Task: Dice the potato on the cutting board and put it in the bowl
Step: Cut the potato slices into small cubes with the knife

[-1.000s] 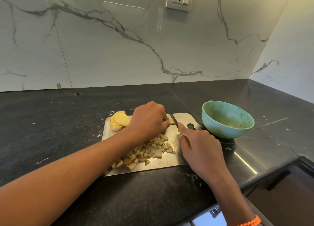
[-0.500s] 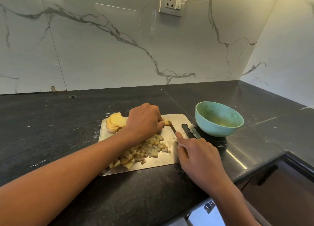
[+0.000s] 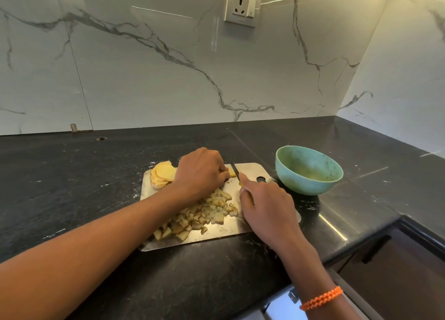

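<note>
left hand (image 3: 201, 172): we see it knuckles-up on the cutting board (image 3: 250, 169), fingers curled down over a small potato piece (image 3: 232, 174), pinning it to the board
right hand (image 3: 266, 206): fingers wrapped round the knife (image 3: 235, 169) handle, index finger running forward along it; handle mostly hidden, only a yellow bit shows
knife: blade tip sits right at the potato piece, just beside the left fingertips; we can't tell whether the edge is in the potato
diced potato (image 3: 202, 217): pile of cubes on the near half of the board, between the two wrists, partly under the left forearm
potato slices (image 3: 162, 176): uncut stack at the board's far-left corner, just beside the left hand
bowl (image 3: 309, 170): teal, upright on the counter (image 3: 72, 187), just right of the board; we see no potato cubes in it
bracelet (image 3: 321, 298): orange, on the right wrist
</note>
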`<state>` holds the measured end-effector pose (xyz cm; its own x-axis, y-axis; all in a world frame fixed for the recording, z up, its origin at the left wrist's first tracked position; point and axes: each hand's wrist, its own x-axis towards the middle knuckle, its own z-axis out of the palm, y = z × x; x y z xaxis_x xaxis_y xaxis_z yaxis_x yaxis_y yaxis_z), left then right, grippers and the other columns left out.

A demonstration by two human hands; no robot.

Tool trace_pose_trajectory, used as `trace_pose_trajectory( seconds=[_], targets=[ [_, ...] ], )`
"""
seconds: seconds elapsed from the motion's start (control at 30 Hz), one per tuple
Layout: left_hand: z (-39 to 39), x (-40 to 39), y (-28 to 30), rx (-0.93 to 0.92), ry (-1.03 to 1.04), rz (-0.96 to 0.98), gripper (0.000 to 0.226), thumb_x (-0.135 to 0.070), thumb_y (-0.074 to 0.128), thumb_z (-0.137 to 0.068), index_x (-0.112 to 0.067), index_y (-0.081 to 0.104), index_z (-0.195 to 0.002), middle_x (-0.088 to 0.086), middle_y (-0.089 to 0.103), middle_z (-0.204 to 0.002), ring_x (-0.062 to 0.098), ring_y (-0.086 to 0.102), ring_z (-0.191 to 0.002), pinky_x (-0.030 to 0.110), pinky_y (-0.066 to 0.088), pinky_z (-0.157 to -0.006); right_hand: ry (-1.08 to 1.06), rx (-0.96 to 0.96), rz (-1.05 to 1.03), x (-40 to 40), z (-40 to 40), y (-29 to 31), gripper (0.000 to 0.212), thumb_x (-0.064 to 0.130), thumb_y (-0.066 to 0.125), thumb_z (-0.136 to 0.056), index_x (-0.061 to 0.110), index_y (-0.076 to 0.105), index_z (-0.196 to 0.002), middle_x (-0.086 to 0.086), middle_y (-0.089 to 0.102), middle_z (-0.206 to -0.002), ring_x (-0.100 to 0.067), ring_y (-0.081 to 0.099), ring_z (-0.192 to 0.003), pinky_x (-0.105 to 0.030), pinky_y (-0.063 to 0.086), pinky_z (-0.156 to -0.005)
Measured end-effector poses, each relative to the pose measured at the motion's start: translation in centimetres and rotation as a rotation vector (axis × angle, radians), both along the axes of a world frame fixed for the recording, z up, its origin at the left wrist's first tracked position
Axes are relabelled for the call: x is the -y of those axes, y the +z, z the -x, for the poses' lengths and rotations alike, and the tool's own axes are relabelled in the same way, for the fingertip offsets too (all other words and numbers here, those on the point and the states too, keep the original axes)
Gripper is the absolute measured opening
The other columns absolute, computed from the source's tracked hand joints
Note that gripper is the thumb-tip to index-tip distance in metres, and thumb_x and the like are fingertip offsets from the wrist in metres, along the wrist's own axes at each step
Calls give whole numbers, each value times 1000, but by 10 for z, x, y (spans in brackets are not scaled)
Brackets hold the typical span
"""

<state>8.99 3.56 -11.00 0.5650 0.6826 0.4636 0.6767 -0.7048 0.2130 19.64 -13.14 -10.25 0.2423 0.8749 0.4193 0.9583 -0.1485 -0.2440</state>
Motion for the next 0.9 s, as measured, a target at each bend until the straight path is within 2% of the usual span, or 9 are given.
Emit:
trace_pose_trajectory(
  seconds=[0.13, 0.27, 0.37, 0.47, 0.7, 0.9],
  targets=[
    [-1, -1, 0, -2, 8, 17, 27, -53, 72, -93, -32, 83, -106, -17, 76, -105, 7, 67, -93, 33, 60, -73, 2, -11, 40, -5, 0, 1, 44, 33, 39, -107, 32, 51, -150, 7, 71, -91, -13, 58, -79, -37, 51, -66],
    [-1, -2, -1, 7, 19, 19, 25, -53, 73, -92, -33, 83, -104, -17, 77, -102, 8, 67, -89, 32, 60, -70, 18, 11, 78, -5, 1, 0, 45, 33, 37, -108, 33, 47, -152, 8, 70, -93, -14, 58, -82, -37, 46, -64],
    [-2, -2, 0, 5, 23, 21, 25, -52, 74, -92, -32, 83, -105, -17, 77, -100, 7, 68, -86, 25, 54, -65, 32, 17, 125, -6, -1, 1, 46, 33, 37, -108, 32, 46, -153, 7, 69, -98, -17, 60, -91, -40, 49, -70],
    [-2, -1, 2, 7, 26, 30, 24, -51, 75, -92, -33, 83, -104, -18, 78, -99, 7, 68, -86, 26, 55, -65, 42, 10, 152, -8, -4, 4, 46, 32, 38, -108, 30, 47, -152, 4, 69, -102, -18, 58, -97, -42, 51, -74],
    [-2, 0, 3, 8, 43, 40, 25, -53, 75, -91, -34, 83, -105, -18, 77, -99, 7, 66, -83, 32, 61, -67, 51, 20, 141, 13, -6, 1, 48, 35, 38, -107, 34, 43, -155, 7, 68, -98, -15, 59, -88, -39, 50, -72],
    [1, 2, 2, 19, 68, 9, 25, -51, 74, -93, -32, 82, -107, -16, 78, -102, 8, 67, -86, 24, 45, -59, 69, 19, 97, 36, -5, -4, 49, 37, 37, -107, 36, 39, -156, 9, 68, -89, -11, 57, -81, -40, 51, -74]
  ],
)
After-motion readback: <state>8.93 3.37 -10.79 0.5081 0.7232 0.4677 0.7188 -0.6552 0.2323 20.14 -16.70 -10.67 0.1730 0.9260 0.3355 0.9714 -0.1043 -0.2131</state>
